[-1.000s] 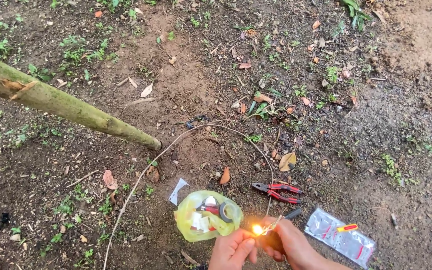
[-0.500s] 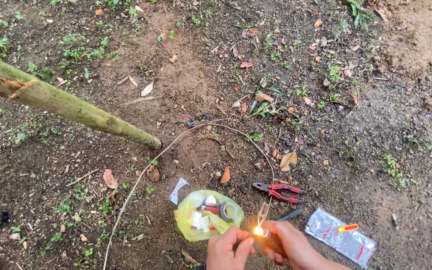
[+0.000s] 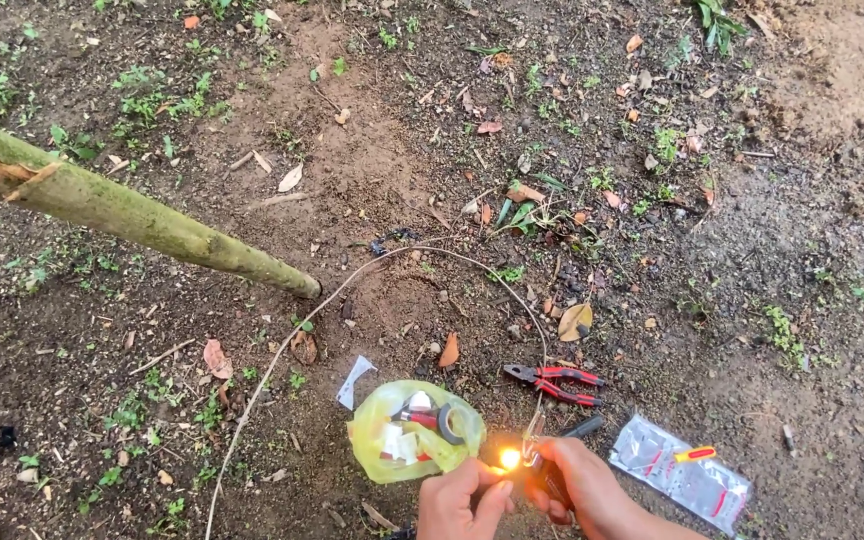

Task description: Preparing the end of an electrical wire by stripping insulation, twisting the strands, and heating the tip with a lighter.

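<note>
Where hands (image 3: pixel 527 490) meet, yellow-green bag (image 3: pixel 392 440).

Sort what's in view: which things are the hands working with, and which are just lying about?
In use: left hand, right hand, flame, thin cord.
Lying about: red-handled pliers, yellow-green bag, clear packet, mossy stem, dry leaves.

1 head view; looks steeply down at ground (image 3: pixel 372 190); hands at bottom edge
</note>
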